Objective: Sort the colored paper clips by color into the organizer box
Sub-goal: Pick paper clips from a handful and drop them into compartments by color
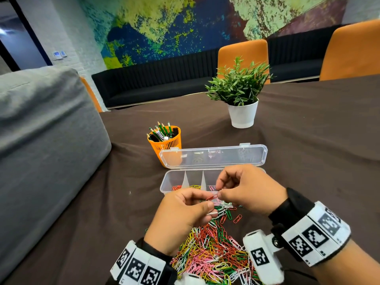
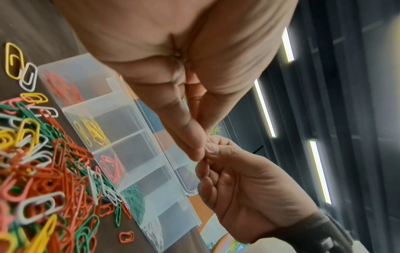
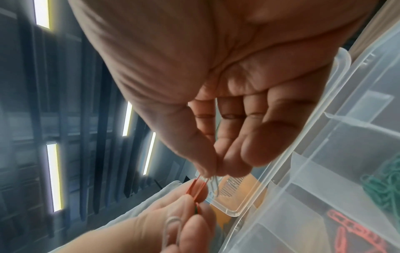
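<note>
A loose pile of paper clips (image 1: 211,249) in red, green, yellow, pink and white lies on the brown tablecloth. Behind it stands the clear organizer box (image 1: 164,183). Its compartments hold red (image 2: 62,90), yellow (image 2: 93,131), pink (image 2: 112,167), green (image 2: 134,200) and white clips (image 2: 155,229). Both hands hover between pile and box. My left hand (image 1: 206,200) pinches a red clip (image 1: 211,197) and also holds a white clip (image 1: 212,213). My right hand (image 1: 219,191) pinches a small white clip (image 3: 213,182) at the red clip's tip (image 3: 195,187).
The box's clear lid (image 1: 213,156) stands open behind it. An orange pencil cup (image 1: 166,140) is just beyond the lid on the left, with a potted plant (image 1: 242,112) farther back. A grey cushion (image 1: 41,130) fills the left side.
</note>
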